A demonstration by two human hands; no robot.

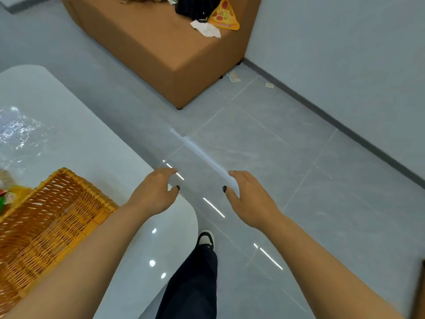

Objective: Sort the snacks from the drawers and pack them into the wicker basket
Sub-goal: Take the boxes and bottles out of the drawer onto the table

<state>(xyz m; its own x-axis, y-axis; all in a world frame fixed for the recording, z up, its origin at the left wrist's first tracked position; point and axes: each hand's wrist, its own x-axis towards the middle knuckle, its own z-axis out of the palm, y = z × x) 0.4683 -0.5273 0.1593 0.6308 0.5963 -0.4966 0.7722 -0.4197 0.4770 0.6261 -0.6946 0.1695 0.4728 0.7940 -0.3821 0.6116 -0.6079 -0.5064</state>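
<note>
The wicker basket (53, 217) stands on the white table (76, 134) at the lower left, its weave orange-brown. A few snack packets (11, 196) in yellow, green and red show at the left edge beside it. My left hand (154, 192) hovers over the table's right corner, fingers loosely curled, holding nothing. My right hand (248, 199) hangs over the grey floor, fingers relaxed and empty. No drawers are in view.
A crinkled clear plastic bag (18, 134) lies on the table's left. A brown ottoman (161, 54) stands ahead with a pizza-slice pouch (224, 16), dark cloth and papers on it. A grey wall runs along the right. My leg and shoe (204, 240) are below.
</note>
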